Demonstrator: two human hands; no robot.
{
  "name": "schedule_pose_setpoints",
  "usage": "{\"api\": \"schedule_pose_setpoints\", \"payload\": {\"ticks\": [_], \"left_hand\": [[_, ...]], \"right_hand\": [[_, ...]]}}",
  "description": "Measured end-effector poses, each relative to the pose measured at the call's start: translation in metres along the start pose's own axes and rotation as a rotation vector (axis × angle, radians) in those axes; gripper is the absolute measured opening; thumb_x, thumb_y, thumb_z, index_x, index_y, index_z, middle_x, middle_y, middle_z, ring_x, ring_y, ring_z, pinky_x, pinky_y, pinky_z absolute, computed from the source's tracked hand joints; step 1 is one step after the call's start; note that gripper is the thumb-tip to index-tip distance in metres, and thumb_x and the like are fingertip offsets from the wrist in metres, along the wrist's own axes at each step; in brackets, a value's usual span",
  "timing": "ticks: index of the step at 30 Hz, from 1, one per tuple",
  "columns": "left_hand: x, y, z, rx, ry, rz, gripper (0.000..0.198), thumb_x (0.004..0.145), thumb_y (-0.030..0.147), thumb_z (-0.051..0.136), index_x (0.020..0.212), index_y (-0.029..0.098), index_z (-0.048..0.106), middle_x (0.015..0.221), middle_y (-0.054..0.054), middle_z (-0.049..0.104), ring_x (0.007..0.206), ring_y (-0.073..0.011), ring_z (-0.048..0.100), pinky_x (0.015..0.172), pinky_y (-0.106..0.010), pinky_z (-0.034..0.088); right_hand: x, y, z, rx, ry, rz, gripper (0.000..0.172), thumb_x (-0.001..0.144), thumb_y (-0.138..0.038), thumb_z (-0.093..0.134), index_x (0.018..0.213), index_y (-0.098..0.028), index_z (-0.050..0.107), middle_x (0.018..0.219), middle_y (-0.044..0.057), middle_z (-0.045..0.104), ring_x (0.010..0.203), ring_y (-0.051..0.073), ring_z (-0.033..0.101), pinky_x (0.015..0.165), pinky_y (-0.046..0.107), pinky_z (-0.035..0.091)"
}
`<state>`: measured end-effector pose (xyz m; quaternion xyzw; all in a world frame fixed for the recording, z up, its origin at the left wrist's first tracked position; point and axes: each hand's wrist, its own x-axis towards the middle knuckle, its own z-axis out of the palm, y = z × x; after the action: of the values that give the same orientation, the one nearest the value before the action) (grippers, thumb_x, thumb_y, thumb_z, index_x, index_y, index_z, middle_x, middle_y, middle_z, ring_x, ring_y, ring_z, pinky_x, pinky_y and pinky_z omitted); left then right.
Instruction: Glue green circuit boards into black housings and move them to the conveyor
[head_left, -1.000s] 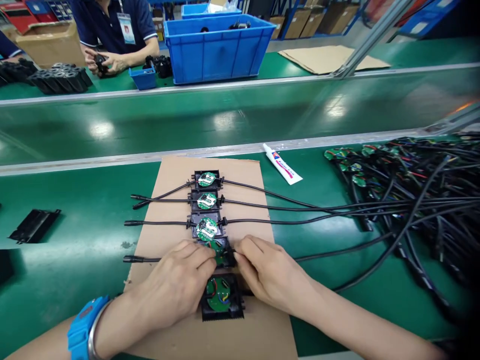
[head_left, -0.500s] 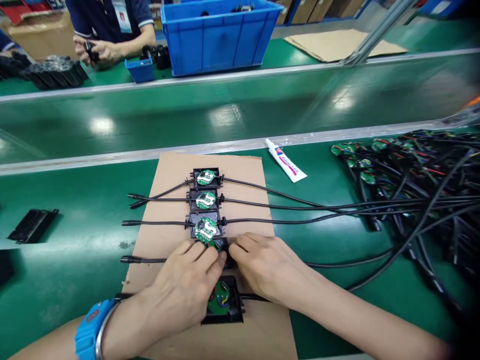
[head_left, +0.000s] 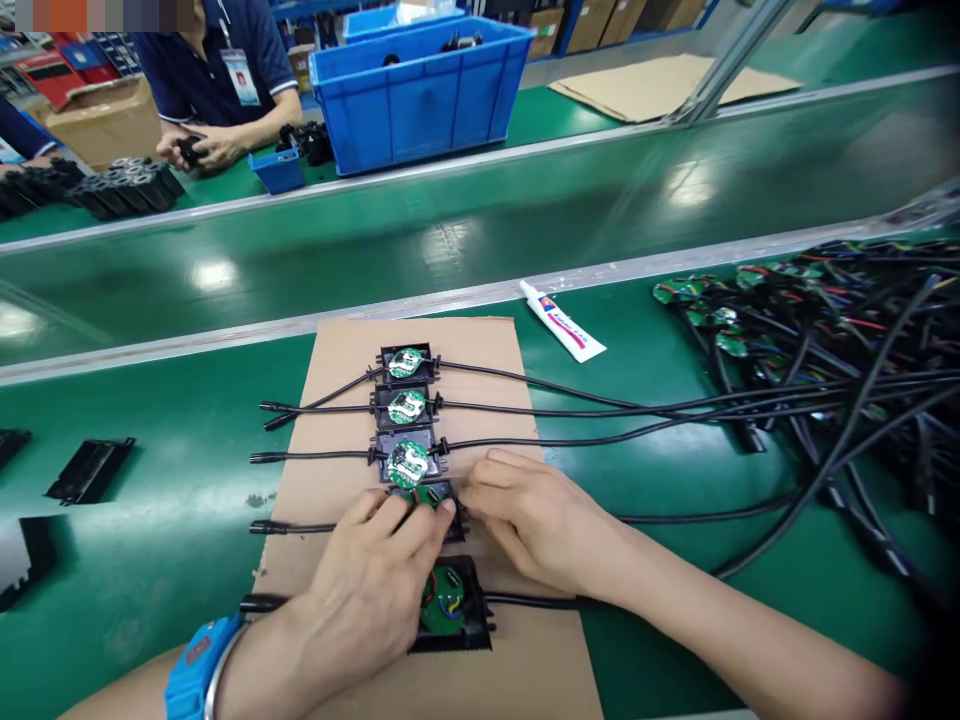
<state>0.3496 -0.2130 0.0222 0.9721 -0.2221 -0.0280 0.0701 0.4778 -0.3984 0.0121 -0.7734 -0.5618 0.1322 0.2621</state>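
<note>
In the head view, a column of black plastic cases (head_left: 451, 528) with round green circuit boards (head_left: 409, 464) lies on a cardboard sheet (head_left: 495, 345). My left hand (head_left: 379, 575) reaches over the fourth case, fingers closed round its partly hidden circuit board (head_left: 424, 496). At that case's right end is my right hand (head_left: 536, 515), fingers bent and pinched where the black cable (head_left: 675, 519) enters; the fingertips' contact is hidden. Closest to me, another case (head_left: 480, 630) holds a board (head_left: 444, 600) with red, blue and yellow wires, partly covered by my left hand.
A white tube (head_left: 566, 325) lies beyond the cardboard. Tangled cables with boards (head_left: 825, 350) are heaped at right. Loose black cases (head_left: 91, 470) lie at left. Across the green bench, a co-worker's hands (head_left: 214, 148) hold a black part beside a blue bin (head_left: 424, 100).
The view has shifted slightly. My right fingertips have drawn a little away from the fourth case's edge, while my left hand stays over its board.
</note>
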Motion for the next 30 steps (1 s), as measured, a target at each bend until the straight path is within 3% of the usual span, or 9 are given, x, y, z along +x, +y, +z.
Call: {"api": "schedule_pose_setpoints", "payload": {"ticks": [2,4,6,9,12,15,19,25,30], "left_hand": [[-0.005,-0.003,-0.003,-0.072,0.122,0.02,0.049,0.083,0.008,0.044,0.132,0.01,0.047,0.103,-0.009,0.063,0.085,-0.0215,0.051,0.08,-0.038,0.044],[-0.009,-0.017,-0.007,-0.171,0.302,0.01,0.045,0.085,0.006,0.044,0.129,0.014,0.049,0.102,-0.008,0.063,0.086,-0.0202,0.052,0.079,-0.036,0.045],[-0.009,-0.039,-0.009,-0.195,0.415,-0.09,0.041,0.086,0.005,0.044,0.124,0.016,0.052,0.102,-0.009,0.062,0.091,-0.021,0.052,0.079,-0.037,0.045],[-0.006,-0.074,-0.009,-0.141,0.334,-0.272,0.018,0.087,0.013,0.05,0.102,0.016,0.058,0.102,-0.01,0.061,0.096,-0.0252,0.053,0.082,-0.043,0.046],[-0.008,-0.088,-0.01,-0.222,0.25,-0.319,0.01,0.092,0.021,0.047,0.092,0.017,0.056,0.092,-0.006,0.064,0.087,-0.0212,0.059,0.077,-0.037,0.049],[-0.015,-0.082,-0.017,-0.319,0.224,-0.334,0.017,0.097,0.024,0.04,0.1,0.02,0.056,0.092,-0.002,0.067,0.078,-0.0164,0.064,0.068,-0.029,0.05],[-0.018,-0.073,-0.022,-0.287,0.188,-0.311,0.022,0.097,0.026,0.039,0.105,0.022,0.059,0.089,-0.001,0.068,0.077,-0.0166,0.066,0.065,-0.027,0.051],[-0.005,-0.076,-0.011,-0.141,0.141,-0.307,0.025,0.098,0.026,0.037,0.105,0.022,0.06,0.082,-0.002,0.066,0.07,-0.0181,0.065,0.055,-0.027,0.047],[0.0,-0.078,-0.011,-0.193,0.139,-0.323,0.025,0.097,0.025,0.037,0.102,0.02,0.061,0.081,-0.002,0.064,0.071,-0.0173,0.064,0.059,-0.027,0.049]], "right_hand": [[0.004,0.0,-0.01,0.016,-0.027,0.016,0.025,0.089,-0.011,0.043,0.079,-0.017,0.064,0.077,0.004,0.056,0.076,0.016,0.048,0.071,0.028,0.041],[0.011,0.003,-0.015,-0.01,0.055,0.029,0.023,0.09,-0.012,0.043,0.09,-0.017,0.066,0.083,0.005,0.059,0.082,0.018,0.05,0.075,0.03,0.042],[0.02,0.011,-0.014,-0.08,0.16,0.055,0.022,0.09,-0.014,0.045,0.104,-0.015,0.063,0.094,0.009,0.061,0.092,0.021,0.05,0.082,0.036,0.043],[0.029,0.022,-0.004,-0.128,0.179,0.109,0.019,0.088,-0.014,0.049,0.104,-0.012,0.058,0.099,0.011,0.061,0.096,0.023,0.051,0.085,0.04,0.044],[0.025,0.019,-0.003,-0.077,0.184,0.098,0.015,0.092,-0.014,0.043,0.099,-0.012,0.055,0.094,0.01,0.06,0.087,0.019,0.054,0.077,0.033,0.046],[0.014,0.001,-0.014,-0.147,0.175,0.045,0.02,0.095,-0.015,0.035,0.094,-0.014,0.055,0.082,0.006,0.058,0.072,0.017,0.053,0.063,0.029,0.043],[0.014,-0.022,-0.029,-0.322,0.093,0.024,0.022,0.092,-0.014,0.038,0.079,-0.017,0.055,0.069,0.003,0.053,0.058,0.016,0.047,0.05,0.03,0.029],[0.04,-0.022,-0.026,-0.475,0.045,-0.025,0.017,0.084,-0.007,0.043,0.074,-0.018,0.052,0.071,0.004,0.055,0.057,0.015,0.046,0.047,0.032,0.016],[0.052,-0.023,-0.029,-0.452,-0.054,0.01,0.011,0.079,-0.007,0.05,0.077,-0.017,0.053,0.071,0.004,0.057,0.057,0.015,0.048,0.048,0.032,0.014]]}}
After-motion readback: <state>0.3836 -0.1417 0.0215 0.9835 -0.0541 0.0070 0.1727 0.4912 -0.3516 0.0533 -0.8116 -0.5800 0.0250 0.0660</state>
